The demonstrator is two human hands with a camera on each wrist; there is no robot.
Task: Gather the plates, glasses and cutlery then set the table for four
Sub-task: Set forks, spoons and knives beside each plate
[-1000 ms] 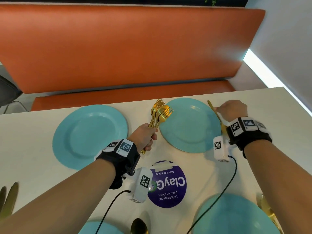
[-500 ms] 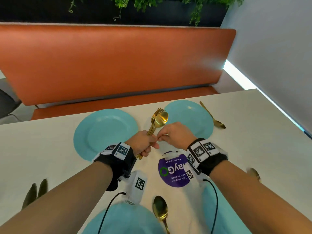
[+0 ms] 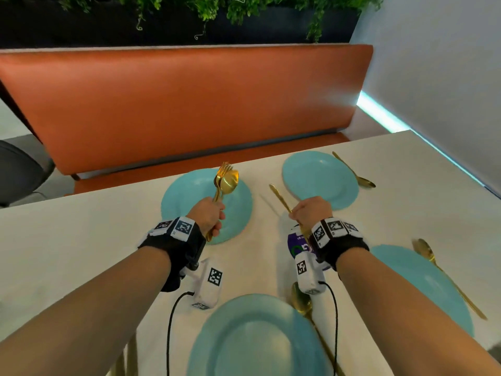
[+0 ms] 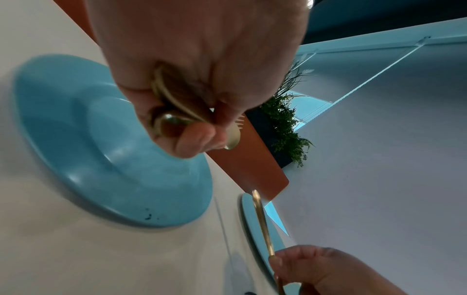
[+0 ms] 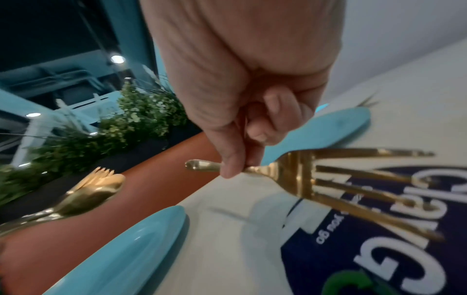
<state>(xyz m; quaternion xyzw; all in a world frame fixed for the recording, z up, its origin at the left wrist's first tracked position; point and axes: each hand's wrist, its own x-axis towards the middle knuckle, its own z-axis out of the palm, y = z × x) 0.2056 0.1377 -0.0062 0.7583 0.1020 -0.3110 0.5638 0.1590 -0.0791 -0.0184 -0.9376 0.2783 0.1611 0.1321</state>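
Observation:
My left hand (image 3: 210, 219) grips a bundle of gold forks and a spoon (image 3: 226, 180) by the handles, upright above the far-left blue plate (image 3: 184, 210). In the left wrist view the fingers (image 4: 194, 137) are curled round the handles. My right hand (image 3: 303, 213) pinches a single gold fork (image 3: 279, 196) between the two far plates, handle pointing away, tines (image 5: 353, 179) back toward my wrist above the table. The far-right plate (image 3: 320, 177) has a gold spoon (image 3: 355, 175) on its right. Two near plates (image 3: 257, 335) (image 3: 423, 280) each have a spoon (image 3: 301, 302) (image 3: 444, 275) on their right.
A round purple sticker (image 3: 296, 245) lies on the white table (image 3: 81, 240) under my right wrist. An orange bench (image 3: 176, 104) runs along the far edge, with plants behind it and a wall on the right. Cables hang from both wrist cameras.
My right hand left a spoon beside the far-right plate, went to the bundle in my left hand, and has now drawn one fork out to the right. The left hand stayed roughly in place.

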